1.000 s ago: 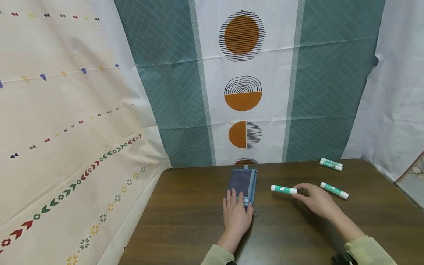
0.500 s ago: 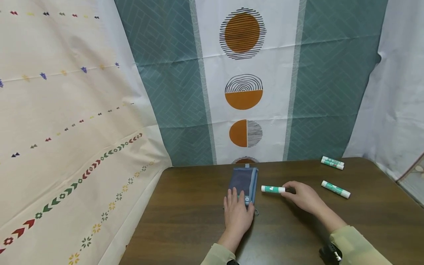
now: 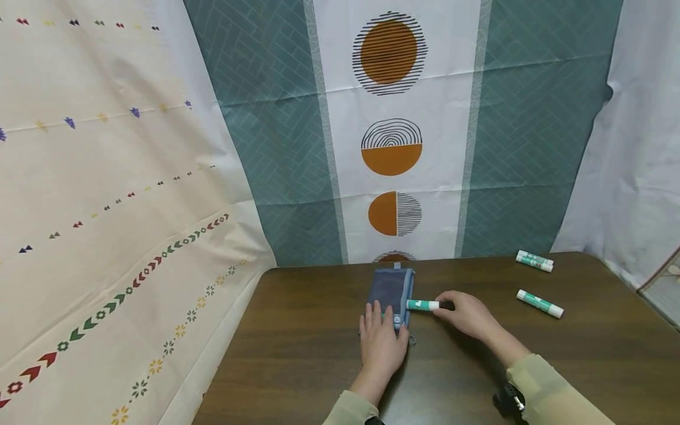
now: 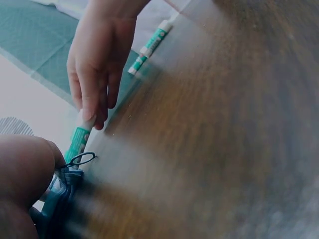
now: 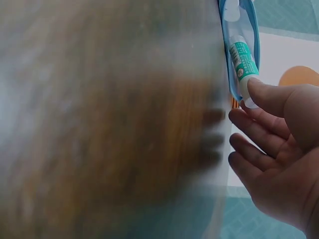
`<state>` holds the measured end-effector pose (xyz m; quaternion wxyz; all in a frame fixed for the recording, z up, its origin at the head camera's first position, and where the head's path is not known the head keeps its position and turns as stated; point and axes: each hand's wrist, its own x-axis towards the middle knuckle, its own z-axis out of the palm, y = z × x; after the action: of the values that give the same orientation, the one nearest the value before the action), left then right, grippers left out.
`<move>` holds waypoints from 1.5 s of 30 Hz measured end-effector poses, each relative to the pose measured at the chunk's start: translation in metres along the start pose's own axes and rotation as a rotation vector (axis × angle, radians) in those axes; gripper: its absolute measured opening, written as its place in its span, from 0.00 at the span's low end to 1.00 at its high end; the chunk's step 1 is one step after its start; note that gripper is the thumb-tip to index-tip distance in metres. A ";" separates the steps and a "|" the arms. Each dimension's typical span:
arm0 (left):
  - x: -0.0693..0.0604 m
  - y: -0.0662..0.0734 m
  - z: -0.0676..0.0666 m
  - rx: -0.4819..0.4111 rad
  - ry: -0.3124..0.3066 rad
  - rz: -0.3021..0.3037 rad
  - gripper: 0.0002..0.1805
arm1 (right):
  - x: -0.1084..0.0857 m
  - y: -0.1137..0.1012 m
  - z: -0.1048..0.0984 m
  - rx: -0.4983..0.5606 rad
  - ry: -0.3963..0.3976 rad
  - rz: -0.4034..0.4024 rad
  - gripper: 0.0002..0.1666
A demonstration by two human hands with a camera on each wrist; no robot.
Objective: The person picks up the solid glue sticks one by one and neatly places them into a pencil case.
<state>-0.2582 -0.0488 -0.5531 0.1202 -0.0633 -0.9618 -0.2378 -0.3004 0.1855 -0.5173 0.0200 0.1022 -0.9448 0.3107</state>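
Note:
In the head view my left hand rests on a dark blue zip pouch, its fingers straight over the near part and the thumb by the right edge. My right hand pinches the white end of a green and white glue stick between thumb and fingertips. The far end of the stick is inside the pouch's open side, as the right wrist view shows with the glue stick lying between the light blue edges of the pouch. A pale shape deeper inside is unclear. The left wrist view shows the pouch's small cord loop.
Two more glue sticks lie on the brown table at the right: one glue stick beyond my right hand, another glue stick near the back edge. Patterned cloths hang behind and to the left of the table.
My right hand has carried the glue stick leftward from beside the pouch until its front end entered the open side. My left hand has stayed on the pouch.

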 end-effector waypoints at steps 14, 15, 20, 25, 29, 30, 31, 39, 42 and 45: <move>-0.001 -0.001 -0.001 -0.004 0.002 0.012 0.33 | 0.009 -0.019 0.016 0.019 -0.017 -0.015 0.13; -0.001 -0.001 0.000 -0.005 0.004 0.013 0.33 | 0.010 -0.020 0.017 0.018 -0.019 -0.016 0.13; 0.000 0.000 0.000 -0.008 0.017 0.021 0.33 | 0.012 -0.023 0.020 0.011 -0.020 -0.019 0.14; 0.000 0.000 0.000 -0.011 0.030 0.031 0.33 | 0.013 -0.024 0.023 0.001 -0.004 -0.047 0.13; 0.000 0.000 0.000 -0.014 0.029 0.029 0.33 | 0.014 -0.026 0.025 -0.018 -0.001 -0.071 0.12; 0.000 0.000 -0.001 -0.016 0.024 0.025 0.34 | 0.014 -0.027 0.026 -0.027 -0.002 -0.072 0.12; 0.000 0.000 -0.001 -0.019 0.019 0.020 0.34 | 0.014 -0.028 0.027 -0.033 -0.006 -0.074 0.12; 0.000 0.000 -0.001 -0.016 0.028 0.022 0.33 | 0.016 -0.034 0.031 -0.037 -0.026 -0.081 0.12; 0.000 0.000 0.000 -0.011 0.032 0.024 0.33 | 0.016 -0.033 0.031 -0.025 -0.027 -0.081 0.12; 0.000 -0.001 0.001 -0.006 0.037 0.026 0.33 | 0.015 -0.031 0.031 -0.010 -0.022 -0.072 0.12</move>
<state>-0.2589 -0.0493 -0.5542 0.1408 -0.0719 -0.9578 -0.2402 -0.3082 0.1403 -0.5226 0.0215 0.1395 -0.9422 0.3038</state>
